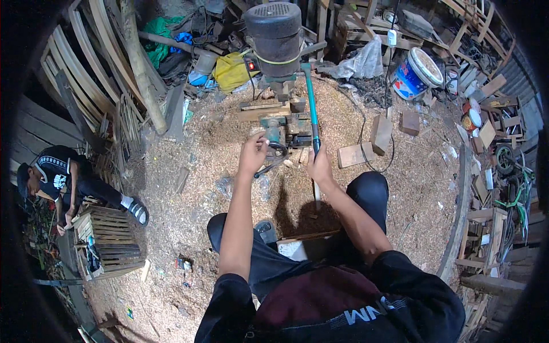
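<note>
Between left hand and right hand, a gap leads down to wood chips; ahead the machine bars the way, a green lever along its right side, with blocks and a cable farther right

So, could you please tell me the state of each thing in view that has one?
Right hand: closed around the green lever.
Left hand: at the handwheel, grip unclear.
Red switch light: appears lit.
Motor: running or stopped, cannot tell.
Yellow sack: crumpled.
Clear plastic sheet: crumpled.
Blue-and-white bucket: lidded or open, cannot tell.
</note>
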`<state>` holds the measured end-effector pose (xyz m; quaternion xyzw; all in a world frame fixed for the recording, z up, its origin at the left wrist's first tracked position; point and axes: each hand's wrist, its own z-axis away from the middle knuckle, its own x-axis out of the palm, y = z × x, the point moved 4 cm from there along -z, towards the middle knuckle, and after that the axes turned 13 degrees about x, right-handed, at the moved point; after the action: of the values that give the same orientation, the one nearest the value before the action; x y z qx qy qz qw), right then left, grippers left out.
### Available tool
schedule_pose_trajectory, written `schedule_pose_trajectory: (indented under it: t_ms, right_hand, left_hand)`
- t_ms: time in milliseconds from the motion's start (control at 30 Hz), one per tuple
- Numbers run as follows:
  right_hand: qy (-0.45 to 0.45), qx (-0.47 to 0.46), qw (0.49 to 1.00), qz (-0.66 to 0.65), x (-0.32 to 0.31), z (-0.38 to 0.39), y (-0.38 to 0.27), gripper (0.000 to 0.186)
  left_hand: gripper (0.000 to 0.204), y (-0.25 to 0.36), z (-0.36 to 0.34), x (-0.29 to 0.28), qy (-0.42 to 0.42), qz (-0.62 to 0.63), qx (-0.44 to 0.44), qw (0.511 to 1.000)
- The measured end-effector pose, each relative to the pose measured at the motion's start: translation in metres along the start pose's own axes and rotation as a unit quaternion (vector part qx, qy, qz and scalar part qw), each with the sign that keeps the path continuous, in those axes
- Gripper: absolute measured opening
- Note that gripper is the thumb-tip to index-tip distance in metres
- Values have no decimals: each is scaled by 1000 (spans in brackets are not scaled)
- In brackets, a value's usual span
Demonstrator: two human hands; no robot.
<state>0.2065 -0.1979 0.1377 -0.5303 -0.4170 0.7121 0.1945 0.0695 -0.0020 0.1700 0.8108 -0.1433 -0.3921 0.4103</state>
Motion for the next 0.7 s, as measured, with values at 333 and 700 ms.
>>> schedule_pose_trajectory:
  t_ms: [333, 700]
  right_hand:
    - [-49, -68, 996, -7, -98, 9, -124, 42]
    - [115, -353, 921, -119, -189, -63, -293, 28]
  left_hand:
    - [28, 29, -15, -17, 99, 9, -53, 994]
    - [49, 190, -126, -83, 201, -126, 339, 910]
